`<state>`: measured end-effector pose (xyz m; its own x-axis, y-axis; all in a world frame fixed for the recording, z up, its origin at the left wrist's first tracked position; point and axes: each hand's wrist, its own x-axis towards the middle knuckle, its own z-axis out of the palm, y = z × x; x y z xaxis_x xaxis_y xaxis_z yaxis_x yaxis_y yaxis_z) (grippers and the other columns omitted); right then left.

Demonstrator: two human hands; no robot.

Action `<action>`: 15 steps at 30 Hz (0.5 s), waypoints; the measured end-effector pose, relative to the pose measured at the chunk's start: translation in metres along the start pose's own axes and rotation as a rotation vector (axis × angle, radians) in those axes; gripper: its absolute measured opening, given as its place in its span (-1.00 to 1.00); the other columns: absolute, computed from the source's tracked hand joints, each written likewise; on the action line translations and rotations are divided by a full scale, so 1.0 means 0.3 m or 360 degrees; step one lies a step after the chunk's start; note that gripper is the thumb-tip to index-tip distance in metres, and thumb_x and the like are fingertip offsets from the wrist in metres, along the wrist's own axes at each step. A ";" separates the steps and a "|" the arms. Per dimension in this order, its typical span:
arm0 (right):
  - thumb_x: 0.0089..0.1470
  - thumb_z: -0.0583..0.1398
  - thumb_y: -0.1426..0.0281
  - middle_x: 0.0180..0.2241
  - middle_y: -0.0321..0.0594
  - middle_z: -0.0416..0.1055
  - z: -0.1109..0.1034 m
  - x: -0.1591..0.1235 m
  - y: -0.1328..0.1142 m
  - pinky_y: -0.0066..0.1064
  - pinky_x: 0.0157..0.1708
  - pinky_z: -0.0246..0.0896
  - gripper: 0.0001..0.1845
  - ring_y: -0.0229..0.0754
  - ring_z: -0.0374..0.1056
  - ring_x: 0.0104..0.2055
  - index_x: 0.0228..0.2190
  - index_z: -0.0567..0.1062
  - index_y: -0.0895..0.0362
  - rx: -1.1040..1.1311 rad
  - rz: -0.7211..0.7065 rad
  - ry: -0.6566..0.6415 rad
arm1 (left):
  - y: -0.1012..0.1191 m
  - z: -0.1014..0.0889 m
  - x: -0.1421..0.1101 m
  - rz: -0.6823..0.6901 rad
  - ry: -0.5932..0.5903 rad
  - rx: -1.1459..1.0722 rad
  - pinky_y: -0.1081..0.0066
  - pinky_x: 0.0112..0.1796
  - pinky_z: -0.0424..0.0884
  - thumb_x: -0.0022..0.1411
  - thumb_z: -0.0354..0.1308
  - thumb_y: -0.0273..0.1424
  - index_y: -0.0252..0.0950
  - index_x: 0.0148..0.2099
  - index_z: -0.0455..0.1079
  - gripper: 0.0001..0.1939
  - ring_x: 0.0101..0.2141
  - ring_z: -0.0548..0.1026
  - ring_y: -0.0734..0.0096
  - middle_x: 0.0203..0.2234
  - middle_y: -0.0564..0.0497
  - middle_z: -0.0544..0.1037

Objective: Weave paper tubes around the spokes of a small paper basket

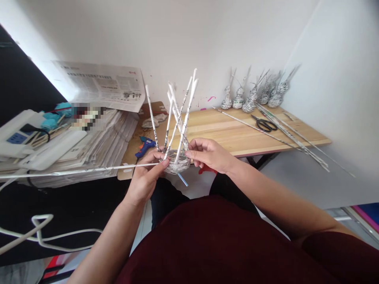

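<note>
A small round basket (177, 165) woven from rolled newspaper is held in front of me, with several upright paper sticks (185, 118) rising from it and leaning together. My left hand (148, 171) grips its left side, thumb pressed at the near rim. One long paper stick (103, 169) runs from the basket out to the left, passing by the left hand. On the right side, my right hand (207, 154) has thumb and fingers closed at the rim beside an upright stick. A short blue stick (182, 180) pokes out below the basket.
Several woven paper gourds (248, 100) stand at the back right of the wooden table (207, 126). Black scissors (265, 123) lie near long paper sticks (296, 142). A blue glue gun (144, 146), stacked newspapers (115, 138) and a power strip (20, 134) are at left.
</note>
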<state>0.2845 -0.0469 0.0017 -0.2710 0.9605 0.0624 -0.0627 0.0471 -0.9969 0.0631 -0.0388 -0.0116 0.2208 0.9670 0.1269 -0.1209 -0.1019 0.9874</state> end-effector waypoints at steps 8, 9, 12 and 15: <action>-0.08 0.46 0.22 -0.44 -0.35 0.43 -0.013 -0.003 0.006 -0.55 -0.58 0.17 -0.64 -0.36 0.35 -0.46 -0.35 0.47 0.14 0.0166 -0.0125 -0.0017 | 0.007 0.007 -0.003 -0.0090 -0.0009 -0.0153 0.35 -0.28 0.47 0.02 0.46 -0.26 -0.27 -0.36 0.52 -0.76 -0.20 0.57 0.23 -0.15 -0.08 0.61; -0.06 0.44 0.21 -0.44 -0.34 0.44 -0.015 -0.003 0.008 -0.55 -0.58 0.18 -0.64 -0.36 0.36 -0.46 -0.36 0.47 0.15 0.0182 -0.0120 -0.0030 | 0.006 0.005 -0.002 -0.0091 -0.0012 -0.0139 0.34 -0.27 0.47 0.02 0.47 -0.25 -0.27 -0.36 0.53 -0.76 -0.18 0.58 0.19 -0.16 -0.09 0.62; 0.00 0.41 0.18 -0.48 -0.34 0.43 -0.017 -0.005 0.011 -0.55 -0.56 0.21 -0.65 -0.34 0.38 -0.46 -0.37 0.45 0.15 0.0179 -0.0112 -0.0023 | 0.001 0.000 -0.002 -0.0090 -0.0038 -0.0120 0.34 -0.26 0.48 0.04 0.46 -0.23 -0.26 -0.32 0.56 -0.76 -0.12 0.58 0.13 -0.13 -0.12 0.63; 0.04 0.38 0.19 -0.44 -0.33 0.46 -0.012 -0.009 0.007 -0.55 -0.57 0.22 -0.66 -0.34 0.42 -0.47 -0.35 0.42 0.14 0.0124 -0.0112 0.0002 | -0.001 -0.001 -0.001 -0.0094 -0.0051 -0.0160 0.35 -0.25 0.48 0.06 0.45 -0.23 -0.25 -0.28 0.58 -0.76 -0.04 0.56 0.08 -0.07 -0.13 0.62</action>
<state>0.2885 -0.0483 -0.0009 -0.2619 0.9560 0.1323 -0.1560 0.0934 -0.9833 0.0626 -0.0389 -0.0118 0.2612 0.9625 0.0734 -0.2028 -0.0196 0.9790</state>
